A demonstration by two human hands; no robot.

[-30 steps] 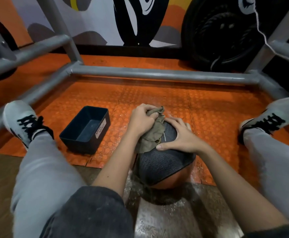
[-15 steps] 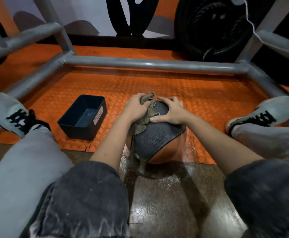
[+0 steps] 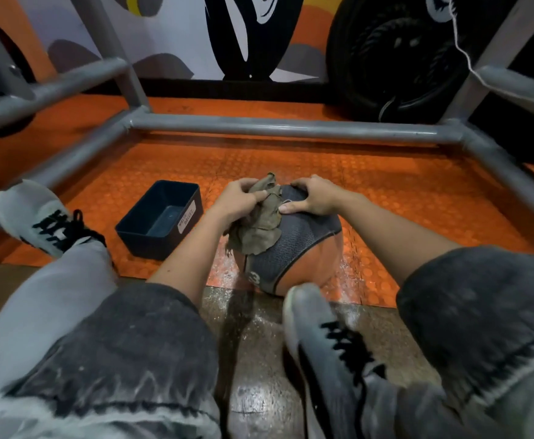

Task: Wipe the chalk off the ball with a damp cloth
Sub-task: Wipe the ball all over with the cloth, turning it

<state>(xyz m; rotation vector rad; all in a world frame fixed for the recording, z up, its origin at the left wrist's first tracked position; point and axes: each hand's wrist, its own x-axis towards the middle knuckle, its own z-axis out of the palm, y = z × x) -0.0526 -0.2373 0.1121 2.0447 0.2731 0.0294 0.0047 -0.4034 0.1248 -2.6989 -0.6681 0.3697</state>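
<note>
A grey and orange ball [image 3: 294, 255] sits on the floor between my legs, where the orange mat meets the brown floor. My left hand [image 3: 240, 199] grips a bunched olive-brown cloth [image 3: 259, 223] against the ball's upper left; the cloth's loose end drapes down the ball's side. My right hand [image 3: 311, 198] rests on top of the ball with curved fingers and the thumb pressed next to the cloth. White specks lie on the wet floor around the ball.
A dark blue rectangular bin [image 3: 161, 218] with a white label stands on the mat left of the ball. Grey metal frame tubes [image 3: 284, 126] ring the mat. A black tyre [image 3: 395, 52] leans at the back right. My right shoe [image 3: 322, 346] lies just in front of the ball.
My right foot has swung in from the far right and now lies directly before the ball. Both hands stay on the ball's top, with the cloth shifted slightly.
</note>
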